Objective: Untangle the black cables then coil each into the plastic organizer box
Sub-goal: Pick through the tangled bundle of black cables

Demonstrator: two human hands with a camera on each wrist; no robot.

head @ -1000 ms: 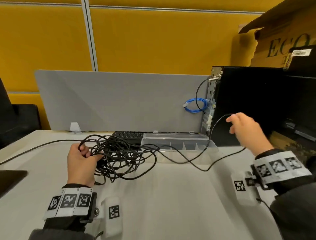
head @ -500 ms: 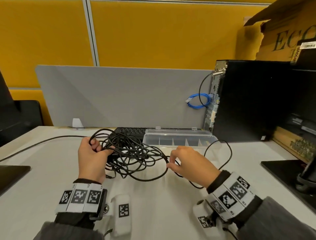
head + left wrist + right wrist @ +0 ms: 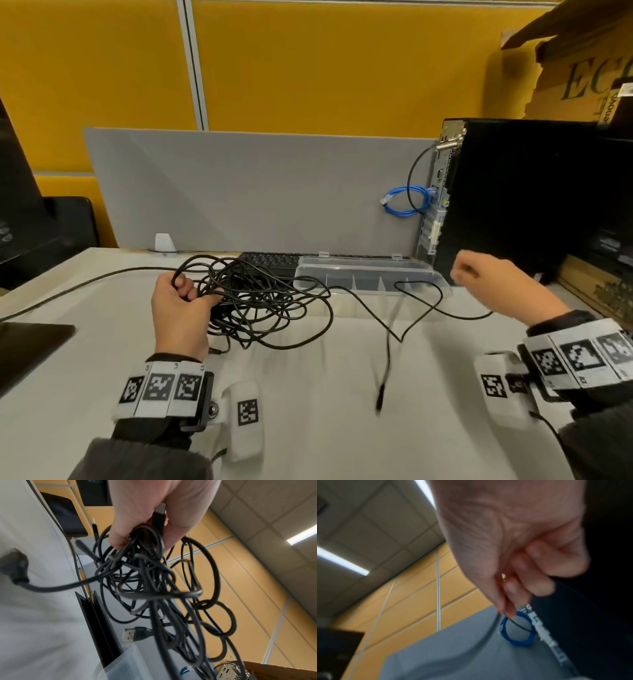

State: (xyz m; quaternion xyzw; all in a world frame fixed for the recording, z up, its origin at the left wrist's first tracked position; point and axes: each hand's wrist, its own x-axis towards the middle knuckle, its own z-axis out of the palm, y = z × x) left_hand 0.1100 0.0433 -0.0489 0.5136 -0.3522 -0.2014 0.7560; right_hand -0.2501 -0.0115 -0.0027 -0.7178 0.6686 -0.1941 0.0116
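Note:
A tangle of black cables lies on the white table, left of centre. My left hand grips one side of the tangle, fingers curled round several strands and a plug. My right hand is raised at the right in front of the computer tower and pinches a thin black cable between thumb and fingertips. That strand runs loosely from the tangle across the front of the clear plastic organizer box. Its free plug end is blurred above the table.
A black keyboard lies behind the tangle against the grey divider. A black computer tower with a blue cable loop stands at the right. A dark flat object is at the left edge. A separate cable runs off left.
My right hand has gone from beside the tangle up and to the right, drawing a strand out with it. The strand's plug end now swings free. My left hand keeps its grip.

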